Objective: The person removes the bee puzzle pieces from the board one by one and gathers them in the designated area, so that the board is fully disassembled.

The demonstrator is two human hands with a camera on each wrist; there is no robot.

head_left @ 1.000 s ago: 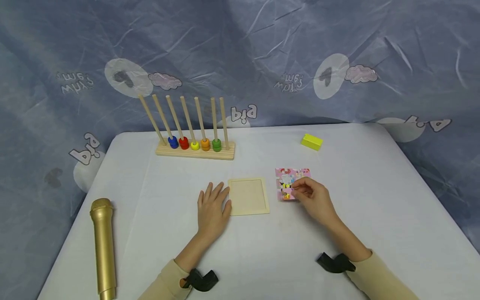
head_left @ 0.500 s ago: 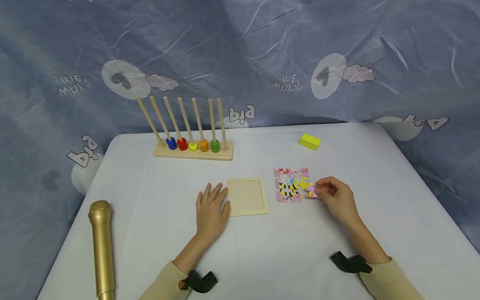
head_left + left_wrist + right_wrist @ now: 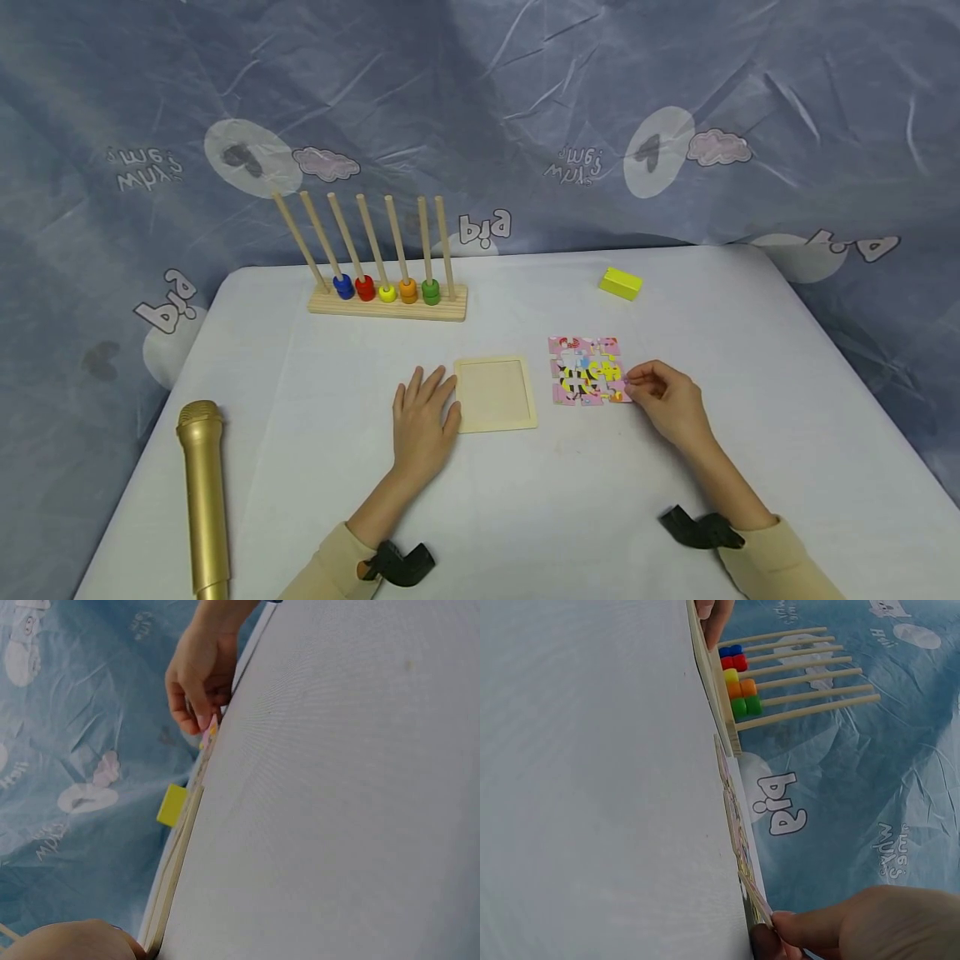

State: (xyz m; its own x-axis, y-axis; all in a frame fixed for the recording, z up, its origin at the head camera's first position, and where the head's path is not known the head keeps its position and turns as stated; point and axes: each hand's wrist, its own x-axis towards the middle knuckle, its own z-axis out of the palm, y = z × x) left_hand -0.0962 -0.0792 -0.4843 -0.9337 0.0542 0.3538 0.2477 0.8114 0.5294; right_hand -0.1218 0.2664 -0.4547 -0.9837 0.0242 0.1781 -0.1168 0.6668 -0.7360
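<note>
A pink jigsaw puzzle (image 3: 576, 367) with a yellow-and-black bee picture lies on the white table, slight gaps showing between some pieces. At its near right corner, my right hand (image 3: 669, 404) pinches a puzzle piece (image 3: 754, 897) between thumb and fingers; the piece tilts up a little in the right wrist view. To the left sits a square wooden puzzle tray (image 3: 496, 393) with a raised rim and nothing inside. My left hand (image 3: 424, 419) rests palm down on the table, fingers spread, with fingertips at the tray's left edge.
A wooden peg abacus (image 3: 387, 307) with coloured beads stands at the back left. Behind the puzzle lies a yellow block (image 3: 621, 283). A gold microphone (image 3: 204, 500) lies along the left side. Patterned blue cloth (image 3: 480, 117) hangs behind the table.
My right hand has moved from over the puzzle to its right side, and the corner piece has come down nearly level with the others. My left hand stays in place.
</note>
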